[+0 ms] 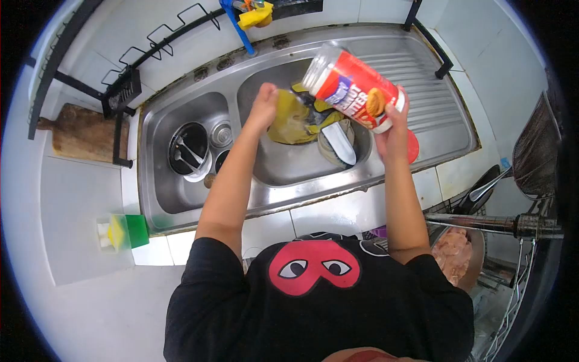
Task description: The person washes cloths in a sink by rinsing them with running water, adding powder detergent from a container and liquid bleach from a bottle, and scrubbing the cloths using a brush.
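My right hand (pixel 393 123) grips a clear peanut butter jar (pixel 357 90) with a red label near its white bottom end. Tilted, the jar points its clear threaded mouth to the upper left, above the right basin. Over the basin's left side, my left hand (pixel 263 108) is closed like a fist. A smeared yellow-green patch (pixel 288 117) begins beside its fingers; whether they hold it cannot be made out. Yellow-and-dark crumpled material (pixel 316 117) lies below in the basin, beside a white-and-dark scrub brush (pixel 339 143). A red lid (pixel 412 146) rests partly behind my right wrist.
The steel double sink's left basin (pixel 163 196) holds a dark pot (pixel 192 142) with utensils and other dishes. A blue faucet (pixel 238 27) rises behind. Black racks flank the sink. A wooden board (pixel 87 133) is left, a green sponge holder (pixel 137 230) nearer, a strainer (pixel 535 151) right.
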The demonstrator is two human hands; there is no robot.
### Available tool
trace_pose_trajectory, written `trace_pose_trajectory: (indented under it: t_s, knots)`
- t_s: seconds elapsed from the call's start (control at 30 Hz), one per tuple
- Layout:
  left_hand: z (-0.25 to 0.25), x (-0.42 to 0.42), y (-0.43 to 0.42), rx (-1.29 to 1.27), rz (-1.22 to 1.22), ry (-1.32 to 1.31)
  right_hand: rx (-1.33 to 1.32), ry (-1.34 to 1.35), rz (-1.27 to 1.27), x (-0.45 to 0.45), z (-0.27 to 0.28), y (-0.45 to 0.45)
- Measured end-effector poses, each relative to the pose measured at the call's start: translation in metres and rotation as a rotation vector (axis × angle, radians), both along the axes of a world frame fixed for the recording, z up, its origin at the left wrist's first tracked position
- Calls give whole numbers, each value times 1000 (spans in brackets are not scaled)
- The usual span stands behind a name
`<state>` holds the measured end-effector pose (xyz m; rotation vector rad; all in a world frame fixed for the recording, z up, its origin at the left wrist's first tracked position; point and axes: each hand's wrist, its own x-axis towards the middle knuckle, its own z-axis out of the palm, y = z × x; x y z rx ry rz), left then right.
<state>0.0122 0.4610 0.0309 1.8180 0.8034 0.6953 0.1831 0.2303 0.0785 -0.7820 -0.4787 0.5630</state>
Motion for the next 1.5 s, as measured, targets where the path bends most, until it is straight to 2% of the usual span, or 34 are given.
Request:
trace_pose_trajectory:
  t_s: [0.07,0.17,0.2,0.3,0.33,0.37,0.4,0.43,0.47,0.6,0.67,0.77,0.87,1.0,1.07,1.17,1.2,1.3,1.33,1.43,1.5]
  knots:
    - [20,15,-3,31,-83,-29,60,27,9,3,3,-1]
    - [46,34,-1,-435,-106,-431,110,91,32,6,12,-4]
    - [50,32,7,-315,-107,-321,96,82,23,6,16,-5]
    - [51,33,18,339,-49,279,56,35,-7,7,19,-5]
    - [31,34,30,338,-108,299,47,0,-17,8,16,-2]
    - [10,30,37,288,-128,298,42,-37,-29,9,15,1]
    - [-9,28,44,239,-150,297,82,54,15,7,20,1]
    - [-9,27,41,186,-172,299,52,5,-2,7,20,2]
    - [-9,22,35,0,-174,302,18,-42,-19,7,18,3]
    - [-17,11,29,-141,-146,260,-71,-182,-65,6,13,8]
    - [-4,9,24,-216,-149,227,-54,-138,-57,4,13,11]
    - [10,8,24,-163,-200,187,-23,-120,-25,3,16,15]
    - [4,7,32,-117,-246,277,-15,-156,-21,1,18,20]
    - [-1,9,30,-162,-239,220,-85,-298,-76,0,20,22]
    - [10,10,27,-216,-192,188,-97,-283,-68,0,21,20]
    - [25,17,33,-389,-122,70,-17,-154,-33,1,21,16]
    - [22,23,38,-472,-108,-125,28,-94,-19,2,21,15]
    - [57,30,33,-545,-66,-376,100,-14,-49,6,22,11]
    - [59,29,38,-519,-128,-461,95,0,-56,7,22,9]
    - [55,26,43,-514,-7,-518,61,-17,-68,13,15,9]
    - [30,15,53,-476,77,-259,79,13,-70,13,12,12]
